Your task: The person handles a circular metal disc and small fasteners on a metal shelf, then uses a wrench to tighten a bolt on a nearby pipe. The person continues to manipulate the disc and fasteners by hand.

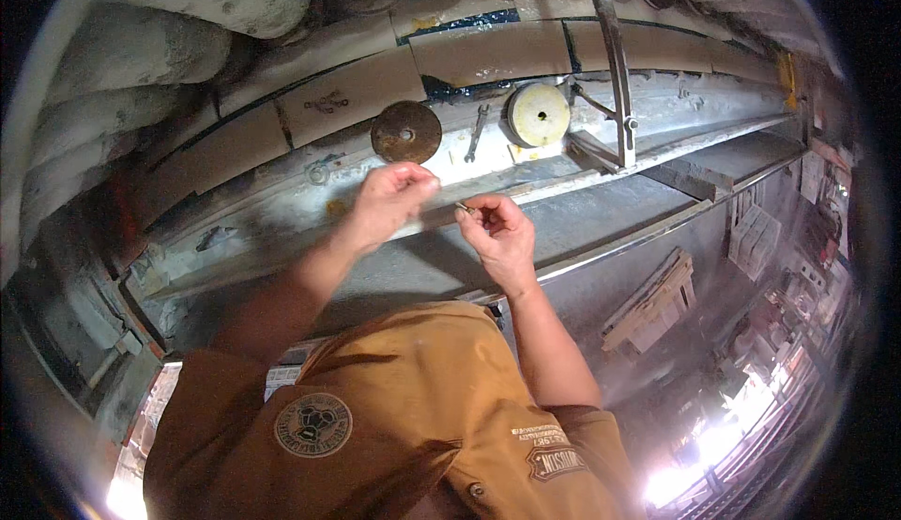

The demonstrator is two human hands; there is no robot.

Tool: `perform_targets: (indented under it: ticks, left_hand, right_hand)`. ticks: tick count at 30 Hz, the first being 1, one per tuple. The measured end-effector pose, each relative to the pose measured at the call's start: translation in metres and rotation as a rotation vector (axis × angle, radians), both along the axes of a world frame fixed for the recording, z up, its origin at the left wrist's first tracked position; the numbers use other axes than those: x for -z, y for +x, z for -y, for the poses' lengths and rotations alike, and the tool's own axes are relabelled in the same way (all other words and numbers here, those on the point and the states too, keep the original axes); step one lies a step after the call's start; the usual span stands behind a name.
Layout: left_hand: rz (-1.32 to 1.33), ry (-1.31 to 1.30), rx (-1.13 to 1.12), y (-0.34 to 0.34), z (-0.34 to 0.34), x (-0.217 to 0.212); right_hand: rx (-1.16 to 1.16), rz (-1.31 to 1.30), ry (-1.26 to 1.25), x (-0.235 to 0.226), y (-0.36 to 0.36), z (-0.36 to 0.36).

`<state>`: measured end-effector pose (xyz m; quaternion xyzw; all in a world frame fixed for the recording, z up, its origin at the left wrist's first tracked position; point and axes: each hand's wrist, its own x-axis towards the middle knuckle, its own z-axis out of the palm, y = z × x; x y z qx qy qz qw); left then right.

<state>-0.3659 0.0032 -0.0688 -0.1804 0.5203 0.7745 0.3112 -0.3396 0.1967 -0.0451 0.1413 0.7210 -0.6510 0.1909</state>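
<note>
My left hand (389, 203) and my right hand (497, 232) are raised close together over a dusty grey machine bed (610, 210). My right hand pinches a small metal piece (464, 207) between thumb and fingers. The fingertips of my left hand are closed near the same spot; whether they touch the piece I cannot tell. Just beyond my hands lie a rusty brown disc (405, 131), a pale cream disc (538, 114) and a spanner (477, 132) on the machine's ledge.
A curved metal bracket (615, 60) rises at the back right. Tan tiles (357, 98) line the surface behind the discs. Bulging pale sacks (141, 51) sit at the upper left. Stacked tiles and boxes (657, 299) lie on the floor to the right.
</note>
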Motion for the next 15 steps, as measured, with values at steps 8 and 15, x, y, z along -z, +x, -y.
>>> perform_targets:
  ticks: [8,15]
  left_hand:
    - [-0.022,0.031,0.213,-0.003,-0.001,-0.022]
    - [-0.043,0.067,0.24,0.003,-0.01,-0.013]
  right_hand:
    - [-0.005,0.124,-0.108,-0.006,-0.001,-0.011]
    - [-0.075,0.087,-0.094,-0.009,0.0,-0.007]
